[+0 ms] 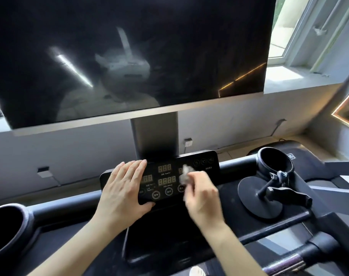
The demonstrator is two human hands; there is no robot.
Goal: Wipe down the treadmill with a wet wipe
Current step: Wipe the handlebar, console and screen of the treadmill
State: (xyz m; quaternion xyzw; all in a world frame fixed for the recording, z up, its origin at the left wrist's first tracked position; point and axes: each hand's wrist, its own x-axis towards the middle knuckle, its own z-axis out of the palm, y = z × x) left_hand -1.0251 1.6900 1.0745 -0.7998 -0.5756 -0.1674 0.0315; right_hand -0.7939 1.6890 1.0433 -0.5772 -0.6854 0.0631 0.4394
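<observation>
The treadmill's black control panel (205,168) with amber digits and round buttons sits at centre. My left hand (123,188) lies flat on the panel's left part, fingers straight, thumb at its lower edge. My right hand (201,196) grips a crumpled white wet wipe (185,174) and holds it against the panel's right half; the hand is slightly blurred. A large dark screen (169,46) rises above the panel on a grey post (155,134).
Black cup holders stand at the left (8,230) and right (275,162) of the console. A phone mount on a round base (269,194) sits right of the panel. A windowsill (289,76) and a wall socket (188,142) lie behind.
</observation>
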